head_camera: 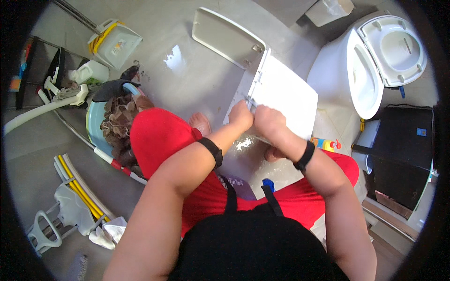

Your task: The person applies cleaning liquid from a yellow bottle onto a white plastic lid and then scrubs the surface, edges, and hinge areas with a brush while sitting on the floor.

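In front of me on the wet floor, a white box-like piece [290, 93], perhaps a small cabinet or bin, lies tilted between my feet. Its hinged panel [225, 35] is swung out away from me, showing a raised rim and metal hinges. My left hand [242, 115] is curled into a fist at the box's near left edge. Close beside it, my right hand [270, 121] is also curled, against the white face. A thin grey piece [251, 101] sticks out between the two fists; its kind is unclear, and the fingertips are hidden.
At left stands a blue basin [94, 121] of brown cloth, behind a white-and-red pole [119, 167]. Further off are a dustpan [117, 49] and a white jug [92, 72]. A toilet [364, 73], a yellow bottle [326, 144] and a black box [400, 154] are at right.
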